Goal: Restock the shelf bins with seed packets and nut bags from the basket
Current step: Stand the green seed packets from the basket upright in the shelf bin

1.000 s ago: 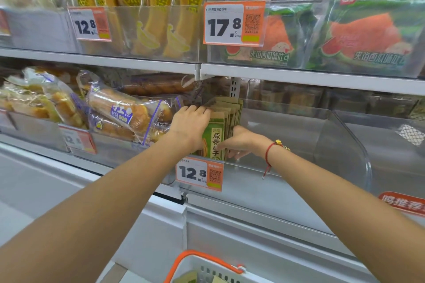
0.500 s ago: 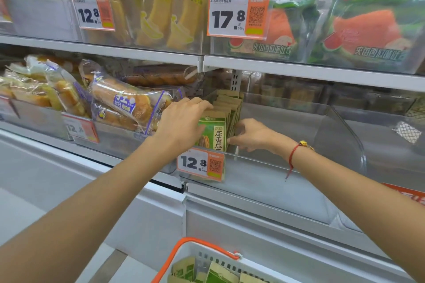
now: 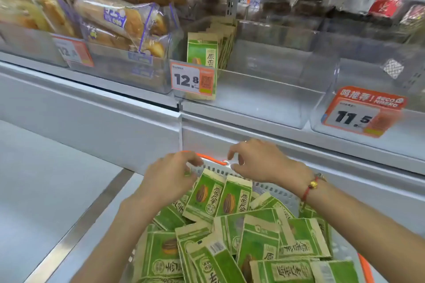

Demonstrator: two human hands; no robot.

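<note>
A white basket point(image 3: 279, 193) with an orange handle point(image 3: 212, 159) sits low in front of me, heaped with several green seed packets point(image 3: 259, 236). Two of them, one packet point(image 3: 205, 193) and its neighbour point(image 3: 234, 199), stand upright at the far side. My left hand point(image 3: 169, 179) and right hand point(image 3: 258, 163) hover just over those two, fingers loosely curled, holding nothing. On the shelf above, a clear bin point(image 3: 264, 96) holds a row of the same packets point(image 3: 202, 50) at its left end; the rest of the bin is bare.
A 12.8 price tag point(image 3: 193, 80) hangs on the bin's front. Bagged bread rolls point(image 3: 119, 20) fill the bin to the left. On the right stands another clear bin point(image 3: 345, 71) with an 11.5 tag point(image 3: 363, 115). A white shelf ledge point(image 3: 115, 89) juts out below.
Both hands have left the row of packets in the shelf bin and dropped down to the basket. My view has tilted down with them.
</note>
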